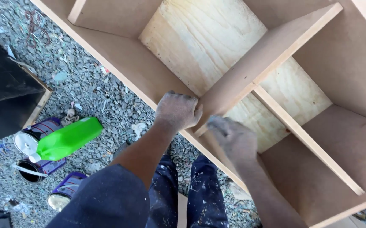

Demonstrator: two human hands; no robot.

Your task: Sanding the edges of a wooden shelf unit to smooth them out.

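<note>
Outdoors on littered gravel [86,84], wooden cabinet [119,59].

One view only, worn on the head, looking steeply down past the wearer's own forearms and paint-flecked trousers at lower centre. Close in on the wooden cabinet frame [276,84], filling the upper and right parts of the frame and cut off by the top and right edges. Left third given to gravel ground [86,88], seen from standing height.
</note>
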